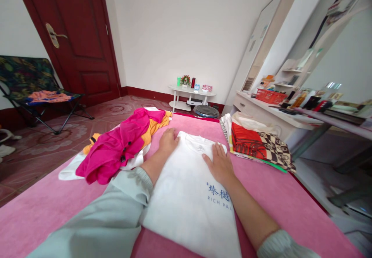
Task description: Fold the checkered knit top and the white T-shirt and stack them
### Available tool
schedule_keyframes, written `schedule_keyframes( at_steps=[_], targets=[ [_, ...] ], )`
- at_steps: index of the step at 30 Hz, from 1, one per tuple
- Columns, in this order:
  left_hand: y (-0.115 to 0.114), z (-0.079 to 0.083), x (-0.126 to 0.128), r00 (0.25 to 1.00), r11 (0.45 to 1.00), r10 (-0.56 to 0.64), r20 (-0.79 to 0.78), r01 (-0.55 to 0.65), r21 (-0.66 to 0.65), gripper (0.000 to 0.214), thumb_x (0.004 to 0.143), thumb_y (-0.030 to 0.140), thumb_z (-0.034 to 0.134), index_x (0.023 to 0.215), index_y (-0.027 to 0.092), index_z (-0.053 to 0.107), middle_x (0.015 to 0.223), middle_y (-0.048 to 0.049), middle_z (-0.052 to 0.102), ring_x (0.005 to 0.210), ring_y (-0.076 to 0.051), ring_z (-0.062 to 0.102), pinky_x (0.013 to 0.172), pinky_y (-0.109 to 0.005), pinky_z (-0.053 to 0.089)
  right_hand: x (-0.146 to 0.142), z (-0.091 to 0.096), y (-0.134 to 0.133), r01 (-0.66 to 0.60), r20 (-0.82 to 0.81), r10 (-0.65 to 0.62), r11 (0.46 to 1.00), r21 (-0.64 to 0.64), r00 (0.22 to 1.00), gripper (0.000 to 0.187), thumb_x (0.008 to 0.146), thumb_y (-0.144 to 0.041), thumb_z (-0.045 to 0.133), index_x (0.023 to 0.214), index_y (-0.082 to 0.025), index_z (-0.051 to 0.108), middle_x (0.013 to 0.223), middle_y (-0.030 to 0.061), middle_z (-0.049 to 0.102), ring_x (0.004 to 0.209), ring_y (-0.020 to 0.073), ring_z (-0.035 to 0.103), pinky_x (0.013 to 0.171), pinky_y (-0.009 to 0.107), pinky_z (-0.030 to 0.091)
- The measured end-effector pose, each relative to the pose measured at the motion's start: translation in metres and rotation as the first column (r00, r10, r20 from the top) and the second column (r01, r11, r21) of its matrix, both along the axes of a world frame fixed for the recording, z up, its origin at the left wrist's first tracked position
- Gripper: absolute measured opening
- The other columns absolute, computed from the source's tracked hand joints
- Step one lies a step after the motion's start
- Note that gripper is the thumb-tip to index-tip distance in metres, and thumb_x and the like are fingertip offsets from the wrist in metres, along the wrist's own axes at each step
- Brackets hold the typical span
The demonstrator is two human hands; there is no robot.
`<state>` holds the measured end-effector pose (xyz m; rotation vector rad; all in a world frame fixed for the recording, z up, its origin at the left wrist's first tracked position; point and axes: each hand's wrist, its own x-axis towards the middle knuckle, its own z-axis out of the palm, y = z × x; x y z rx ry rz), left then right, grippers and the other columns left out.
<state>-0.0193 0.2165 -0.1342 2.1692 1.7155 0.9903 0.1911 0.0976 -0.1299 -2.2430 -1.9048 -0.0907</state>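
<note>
A folded white T-shirt [192,188] lies on the pink bed cover in front of me, its collar at the far end and blue lettering at its right side. My left hand [168,141] rests at the shirt's far left edge, beside the collar; its fingers are partly hidden but look unclenched. Flat on the far right part of the shirt lies my right hand [220,163], fingers stretched out and thumb apart. To the left is a loose heap with a magenta garment [122,145] and a yellow-orange one [155,128].
A stack of folded clothes [255,141] sits at the bed's right side. Beyond it stands a white dressing table with a red basket [270,96] and bottles. A folding chair [37,83] holds clothing at left. A small white table [192,91] stands by the wall.
</note>
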Motion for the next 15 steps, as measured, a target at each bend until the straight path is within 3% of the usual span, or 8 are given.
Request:
schedule_keyframes(
  at_steps=[2, 5, 8, 12, 15],
  targets=[
    [0.0006, 0.0015, -0.0027, 0.998, 0.999, 0.047, -0.034, -0.048, -0.018, 0.034, 0.074, 0.043, 0.062, 0.095, 0.017, 0.065, 0.094, -0.0093, 0.067, 0.089, -0.023, 0.059, 0.078, -0.032, 0.042, 0.0000, 0.0002, -0.0011, -0.001, 0.000, 0.001, 1.000, 0.002, 1.000, 0.076, 0.090, -0.060, 0.021, 0.145, -0.008, 0.023, 0.153, 0.0124, 0.014, 0.141, 0.0249, 0.007, 0.112, 0.045, 0.011],
    [-0.0010, 0.0044, -0.0041, 0.997, 0.997, 0.060, -0.057, -0.063, -0.053, 0.034, 0.067, 0.054, 0.065, 0.072, 0.020, 0.066, 0.077, -0.0054, 0.066, 0.077, -0.022, 0.059, 0.069, -0.031, 0.039, 0.0005, -0.0003, -0.0006, -0.004, 0.001, 0.004, 1.000, 0.005, 1.000, 0.075, 0.090, -0.059, 0.022, 0.145, -0.008, 0.023, 0.153, 0.0127, 0.015, 0.141, 0.0255, 0.008, 0.111, 0.046, 0.013],
    [-0.0013, 0.0051, -0.0036, 0.998, 0.998, 0.044, 0.040, -0.042, -0.051, 0.026, 0.065, 0.046, 0.068, 0.067, 0.020, 0.064, 0.069, -0.0024, 0.063, 0.068, -0.018, 0.056, 0.063, -0.028, 0.036, 0.0006, -0.0002, 0.0000, -0.009, -0.001, 0.009, 1.000, 0.003, 1.000, 0.074, 0.090, -0.058, 0.022, 0.145, -0.008, 0.024, 0.153, 0.0127, 0.016, 0.141, 0.0258, 0.009, 0.111, 0.047, 0.014],
    [0.0003, 0.0026, -0.0013, 0.976, 0.993, -0.116, 0.186, 0.109, 0.046, 0.010, 0.064, 0.025, 0.067, 0.068, 0.018, 0.062, 0.069, 0.0007, 0.062, 0.064, -0.013, 0.053, 0.059, -0.023, 0.035, -0.0003, 0.0017, -0.0007, -0.010, -0.006, 0.010, 1.000, -0.004, 1.000, 0.073, 0.091, -0.058, 0.023, 0.145, -0.008, 0.025, 0.153, 0.0118, 0.016, 0.141, 0.0260, 0.009, 0.111, 0.047, 0.014],
    [0.0019, -0.0006, 0.0013, 0.955, 0.982, -0.185, 0.230, 0.171, 0.080, 0.007, 0.066, 0.019, 0.063, 0.074, 0.018, 0.062, 0.069, 0.0020, 0.062, 0.063, -0.012, 0.054, 0.059, -0.022, 0.037, -0.0009, 0.0028, -0.0015, -0.012, -0.004, 0.012, 1.000, -0.006, 1.000, 0.072, 0.091, -0.057, 0.023, 0.144, -0.008, 0.026, 0.153, 0.0113, 0.016, 0.141, 0.0262, 0.009, 0.111, 0.047, 0.014]
  ],
)
